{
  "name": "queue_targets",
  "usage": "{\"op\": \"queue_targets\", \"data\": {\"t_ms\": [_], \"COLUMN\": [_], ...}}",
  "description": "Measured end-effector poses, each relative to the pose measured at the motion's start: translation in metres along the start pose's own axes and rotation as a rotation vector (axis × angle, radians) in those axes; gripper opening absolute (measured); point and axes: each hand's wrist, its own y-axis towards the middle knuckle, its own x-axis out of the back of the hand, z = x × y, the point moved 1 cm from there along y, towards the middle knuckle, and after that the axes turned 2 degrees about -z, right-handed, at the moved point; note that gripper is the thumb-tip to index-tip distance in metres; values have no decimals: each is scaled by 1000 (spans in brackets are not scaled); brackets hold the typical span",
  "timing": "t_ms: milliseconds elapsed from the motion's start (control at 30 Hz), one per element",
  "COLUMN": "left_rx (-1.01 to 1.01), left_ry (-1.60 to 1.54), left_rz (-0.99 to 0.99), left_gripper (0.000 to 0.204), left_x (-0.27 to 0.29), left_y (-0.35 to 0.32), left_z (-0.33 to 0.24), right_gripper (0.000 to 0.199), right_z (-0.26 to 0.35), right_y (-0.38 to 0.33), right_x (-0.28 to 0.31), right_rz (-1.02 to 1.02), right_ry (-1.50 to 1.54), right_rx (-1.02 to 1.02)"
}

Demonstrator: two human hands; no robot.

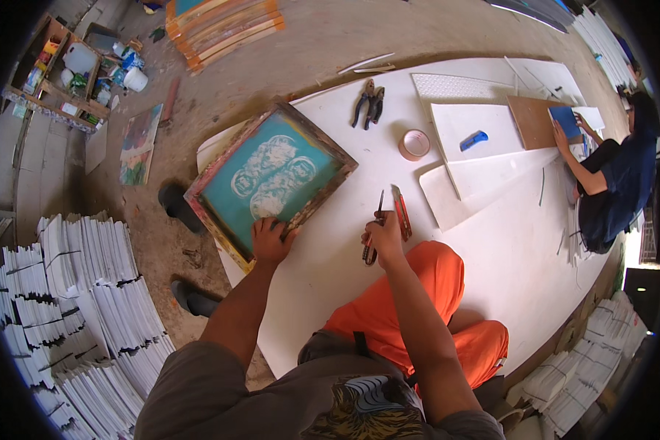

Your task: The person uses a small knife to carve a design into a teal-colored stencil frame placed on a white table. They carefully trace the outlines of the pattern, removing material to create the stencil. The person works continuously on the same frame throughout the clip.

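Note:
A screen-printing frame (323,187) with a worn wooden border and teal mesh tilts at the left end of the white table. Pale, round, ornate designs mark its mesh. My left hand (272,242) grips the near edge, fingers curled over the wood. To the right, over the tabletop, my right hand (386,236) is closed round a slim hand tool (370,254) with a thin dark tip and a dark and reddish handle; its exact kind is unclear. Just beside that hand lies a red utility knife (401,209).
Pliers (367,104), a tape roll (414,144) and a blue cutter (474,140) lie farther back on the white table (315,293). Flat boards (484,165) overlap at right, where another person (616,172) handles a blue piece. Bundled white stacks (103,293) stand at left.

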Motion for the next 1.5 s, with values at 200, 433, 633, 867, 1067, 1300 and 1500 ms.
{"op": "queue_targets", "data": {"t_ms": [200, 433, 633, 867, 1067, 1300, 1500], "left_rx": [60, 610, 1176, 1205, 1201, 1237, 1229], "left_ry": [46, 81, 183, 142, 185, 182, 196], "left_rz": [-8, -62, 78, 183, 185, 208, 203], "left_gripper": [40, 53, 73, 74, 72, 72, 73], "left_x": [-17, -37, -48, -30, -30, -26, -31], "left_y": [12, 28, 48, 61, 60, 66, 64], "left_z": [-11, -33, -26, -42, -43, -46, -44], "right_gripper": [47, 50, 45, 44, 45, 43, 45], "right_z": [8, 5, -13, -7, -10, 1, -1], "right_y": [-46, -41, -23, -16, -12, -14, -5], "right_x": [45, 40, 5, -36, -51, -59, -64], "right_rz": [92, 97, 135, 175, 174, 246, 269], "right_ry": [-38, -368, -565, -761, -932, -958, -996], "right_rx": [-149, -2, 158, 519, 490, 469, 527]}}
